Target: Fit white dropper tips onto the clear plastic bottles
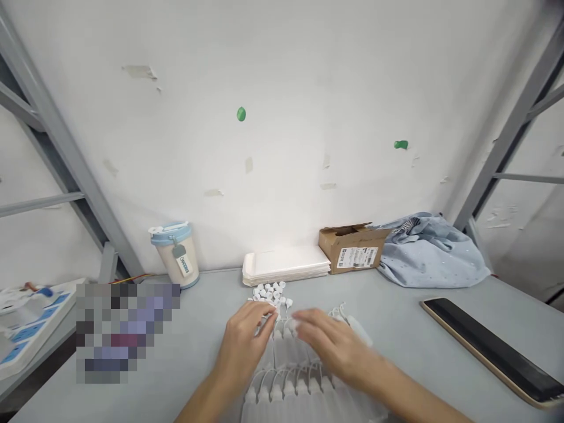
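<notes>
My left hand [247,332] is closed, thumb and forefinger pinched at the near edge of a heap of small white caps [264,291]. What sits in that pinch is too small to make out. Blurred by motion, my right hand [330,341] has its fingers stretched leftward, close to the left fingertips. Under both hands lie clear plastic pieces in rows: a back row [291,351], partly covered by my right hand, and a front row [304,402] cut off by the lower edge. Thin white curved loops stand along their tops.
Behind the caps lies a stack of white flat trays [286,264], with an open cardboard box [352,249] and blue cloth [432,252] to its right. A cup [178,258] stands left, a power strip [35,329] far left, a dark phone-like slab [493,349] right.
</notes>
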`<action>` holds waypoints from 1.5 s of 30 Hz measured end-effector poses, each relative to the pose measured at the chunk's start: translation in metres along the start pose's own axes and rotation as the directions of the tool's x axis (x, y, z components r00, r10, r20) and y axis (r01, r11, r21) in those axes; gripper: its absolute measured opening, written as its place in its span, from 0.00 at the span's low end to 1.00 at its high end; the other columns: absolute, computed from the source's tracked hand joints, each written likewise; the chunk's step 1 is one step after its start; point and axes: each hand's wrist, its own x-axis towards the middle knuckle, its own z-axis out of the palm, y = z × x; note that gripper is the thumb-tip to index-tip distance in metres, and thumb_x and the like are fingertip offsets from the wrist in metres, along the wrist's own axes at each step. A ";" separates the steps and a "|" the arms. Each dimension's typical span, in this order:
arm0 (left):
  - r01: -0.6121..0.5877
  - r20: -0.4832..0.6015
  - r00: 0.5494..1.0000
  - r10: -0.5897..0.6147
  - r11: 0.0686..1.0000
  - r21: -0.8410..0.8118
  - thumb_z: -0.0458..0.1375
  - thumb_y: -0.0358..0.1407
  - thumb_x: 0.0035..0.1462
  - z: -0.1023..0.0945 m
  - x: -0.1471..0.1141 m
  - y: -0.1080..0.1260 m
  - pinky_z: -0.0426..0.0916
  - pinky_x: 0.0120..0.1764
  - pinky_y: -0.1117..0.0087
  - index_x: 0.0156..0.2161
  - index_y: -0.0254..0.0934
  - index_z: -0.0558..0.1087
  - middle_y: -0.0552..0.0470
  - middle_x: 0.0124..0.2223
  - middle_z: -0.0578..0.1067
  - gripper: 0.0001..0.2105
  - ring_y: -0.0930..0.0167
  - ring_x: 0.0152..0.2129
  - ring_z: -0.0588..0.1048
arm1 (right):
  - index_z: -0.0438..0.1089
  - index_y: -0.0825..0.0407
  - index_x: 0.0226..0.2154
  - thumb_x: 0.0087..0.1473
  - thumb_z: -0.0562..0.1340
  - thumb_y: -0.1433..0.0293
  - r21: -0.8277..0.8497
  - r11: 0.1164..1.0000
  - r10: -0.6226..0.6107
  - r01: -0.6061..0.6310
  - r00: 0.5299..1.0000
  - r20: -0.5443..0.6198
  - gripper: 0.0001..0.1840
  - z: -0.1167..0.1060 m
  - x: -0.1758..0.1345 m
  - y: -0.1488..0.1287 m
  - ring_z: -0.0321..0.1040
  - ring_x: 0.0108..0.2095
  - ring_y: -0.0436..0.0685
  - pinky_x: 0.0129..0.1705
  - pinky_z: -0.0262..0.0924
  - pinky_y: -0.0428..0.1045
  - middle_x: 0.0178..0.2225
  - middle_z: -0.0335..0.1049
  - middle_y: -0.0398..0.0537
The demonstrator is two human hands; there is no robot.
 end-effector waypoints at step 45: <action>0.013 -0.028 0.999 -0.015 0.995 -0.095 0.50 0.28 0.57 0.012 -0.022 0.042 0.75 0.35 0.69 0.46 0.39 0.68 0.46 0.41 0.77 0.12 0.68 0.33 0.77 | 0.62 0.47 0.50 0.56 0.57 0.69 0.392 0.813 0.485 -0.430 0.873 -0.048 0.18 -0.018 0.000 -0.016 0.72 0.32 0.53 0.26 0.70 0.44 0.38 0.74 0.48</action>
